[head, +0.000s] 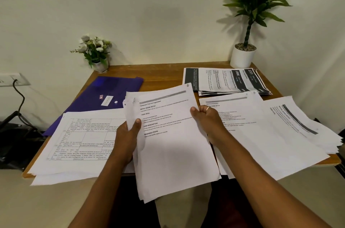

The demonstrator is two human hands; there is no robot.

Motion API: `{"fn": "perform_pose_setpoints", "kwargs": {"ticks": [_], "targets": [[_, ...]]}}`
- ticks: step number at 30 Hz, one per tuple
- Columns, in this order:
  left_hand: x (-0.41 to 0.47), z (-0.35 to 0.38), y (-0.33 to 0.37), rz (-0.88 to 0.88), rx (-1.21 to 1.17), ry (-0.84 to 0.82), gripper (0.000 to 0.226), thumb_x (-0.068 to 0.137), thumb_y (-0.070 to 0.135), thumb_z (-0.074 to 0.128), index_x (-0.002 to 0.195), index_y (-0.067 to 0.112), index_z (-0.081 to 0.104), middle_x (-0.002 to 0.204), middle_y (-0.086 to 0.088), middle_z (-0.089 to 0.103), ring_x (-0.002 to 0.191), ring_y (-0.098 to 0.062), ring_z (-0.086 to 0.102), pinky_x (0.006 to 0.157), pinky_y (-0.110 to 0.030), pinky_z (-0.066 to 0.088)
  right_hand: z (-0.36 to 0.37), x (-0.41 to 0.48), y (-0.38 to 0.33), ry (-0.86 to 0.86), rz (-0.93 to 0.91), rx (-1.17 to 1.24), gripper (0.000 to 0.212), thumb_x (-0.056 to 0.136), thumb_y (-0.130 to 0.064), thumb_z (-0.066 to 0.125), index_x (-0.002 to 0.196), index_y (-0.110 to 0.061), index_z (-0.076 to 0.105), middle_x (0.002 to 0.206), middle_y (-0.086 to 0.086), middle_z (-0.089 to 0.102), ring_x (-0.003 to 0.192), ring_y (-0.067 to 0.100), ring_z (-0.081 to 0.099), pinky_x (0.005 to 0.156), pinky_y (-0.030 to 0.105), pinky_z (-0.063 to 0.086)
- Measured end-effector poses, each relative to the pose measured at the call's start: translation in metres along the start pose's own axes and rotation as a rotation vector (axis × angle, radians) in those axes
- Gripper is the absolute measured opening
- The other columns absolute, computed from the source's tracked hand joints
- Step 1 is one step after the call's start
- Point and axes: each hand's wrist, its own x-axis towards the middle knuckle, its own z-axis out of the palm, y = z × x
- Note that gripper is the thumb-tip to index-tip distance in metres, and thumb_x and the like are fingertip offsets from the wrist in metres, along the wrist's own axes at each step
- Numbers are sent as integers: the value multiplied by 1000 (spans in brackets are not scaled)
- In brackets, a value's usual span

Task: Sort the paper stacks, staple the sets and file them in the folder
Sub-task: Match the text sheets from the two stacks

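Observation:
A set of printed white sheets (173,145) is held up over the near edge of the table, tilted slightly. My left hand (128,134) grips its left edge with the thumb on top. My right hand (207,121) pinches its right edge, a ring showing on one finger. A stack of table-printed pages (78,140) lies flat at the left. A blue plastic folder (110,95) lies behind it, partly covered. More text sheets (261,134) are fanned out at the right. A dark-printed stack (225,80) sits at the back right. No stapler is in view.
The wooden table (164,71) stands against a white wall. A small pot of white flowers (95,54) is at the back left. A tall green plant in a white pot (242,56) is at the back right corner. A wall socket with a black cable (16,84) is left of the table.

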Motion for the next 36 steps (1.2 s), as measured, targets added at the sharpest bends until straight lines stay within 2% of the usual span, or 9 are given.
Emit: {"fn": "perform_pose_setpoints", "kwargs": {"ticks": [4, 8, 12, 23, 25, 27, 29, 31, 36], "targets": [[2, -1, -1, 17, 4, -8, 19, 103, 32, 56, 119, 25, 63, 103, 12, 71, 93, -8, 68, 69, -23, 51, -17, -1, -18, 88, -26, 223, 13, 101, -24, 62, 95, -16, 69, 91, -4, 74, 89, 12, 68, 77, 21, 55], [2, -1, 0, 6, -11, 1, 13, 103, 27, 56, 114, 26, 63, 101, 12, 70, 91, -8, 68, 75, -27, 54, -43, 4, -32, -9, 39, 487, 18, 105, -27, 55, 112, -18, 68, 111, 4, 77, 97, 20, 75, 83, 38, 60], [1, -1, 1, 2, -9, 4, 21, 104, 25, 56, 124, 20, 61, 105, 8, 71, 95, -12, 68, 72, -25, 53, -59, 9, -32, 15, 57, 498, 18, 105, -30, 55, 112, -18, 68, 101, 0, 79, 86, 13, 76, 70, 31, 61], [0, 1, 3, -41, -6, -1, 16, 103, 24, 58, 117, 20, 63, 100, 7, 72, 89, -13, 69, 71, -26, 56, -143, 12, -25, 95, 152, 362, 32, 94, -23, 71, 123, -8, 69, 113, 13, 76, 108, 30, 71, 99, 45, 54], [1, 1, 2, -39, 0, -4, 15, 103, 24, 57, 117, 21, 62, 100, 8, 71, 88, -13, 69, 68, -24, 54, -147, 12, -19, 79, 155, 357, 54, 78, -26, 85, 124, -5, 68, 117, 17, 74, 114, 34, 68, 105, 50, 50], [1, 1, 2, -29, 8, -6, 16, 103, 25, 57, 118, 20, 62, 100, 8, 71, 89, -13, 69, 67, -23, 52, -148, 17, -10, 38, 138, 354, 95, 44, -37, 101, 127, -5, 67, 121, 17, 72, 118, 35, 67, 108, 51, 48], [1, 0, 3, -26, 21, -6, 18, 103, 25, 57, 119, 20, 62, 101, 8, 71, 90, -13, 69, 70, -25, 53, -148, 24, -1, 26, 109, 353, 113, 26, -44, 104, 127, -6, 68, 120, 15, 73, 115, 32, 68, 106, 47, 50], [1, 0, 2, -26, 15, -5, 17, 103, 24, 58, 119, 20, 62, 101, 8, 71, 91, -13, 69, 73, -27, 55, -144, 23, -2, 10, 115, 306, 104, 37, -43, 103, 128, -9, 67, 118, 12, 74, 112, 30, 71, 104, 45, 52], [0, 1, 2, -24, 7, -7, 14, 102, 23, 59, 116, 21, 63, 100, 8, 71, 90, -13, 69, 73, -27, 55, -136, 19, -10, 18, 134, 109, 44, 80, -21, 85, 120, -10, 70, 110, 10, 77, 98, 28, 75, 88, 41, 59]]}}
